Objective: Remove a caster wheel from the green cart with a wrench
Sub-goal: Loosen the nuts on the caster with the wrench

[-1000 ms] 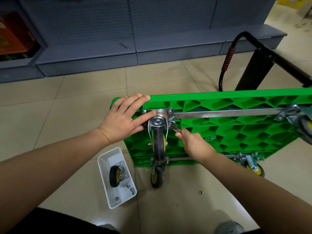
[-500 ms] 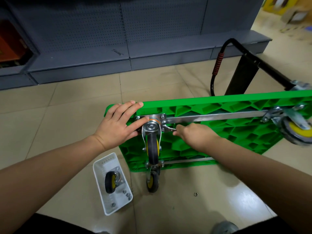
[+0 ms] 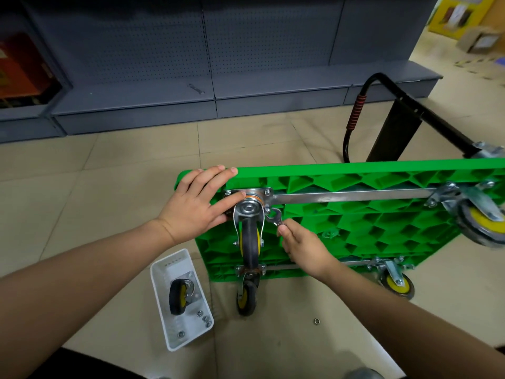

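Two hands on it: left hand [image 3: 195, 203] flat on the green cart [image 3: 355, 214], fingers relaxed, thumb beside the caster wheel [image 3: 250, 236]. Right hand [image 3: 303, 246] fingers pinch the wrench [image 3: 274, 218], just right of the caster's plate.

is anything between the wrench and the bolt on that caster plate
Nothing visible does. The wrench, pinched by the right hand, already has its head at the lower right corner of the caster wheel mounting plate, beside the fork.

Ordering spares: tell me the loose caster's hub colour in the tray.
Yellow hub on the caster, black tyre; head view.
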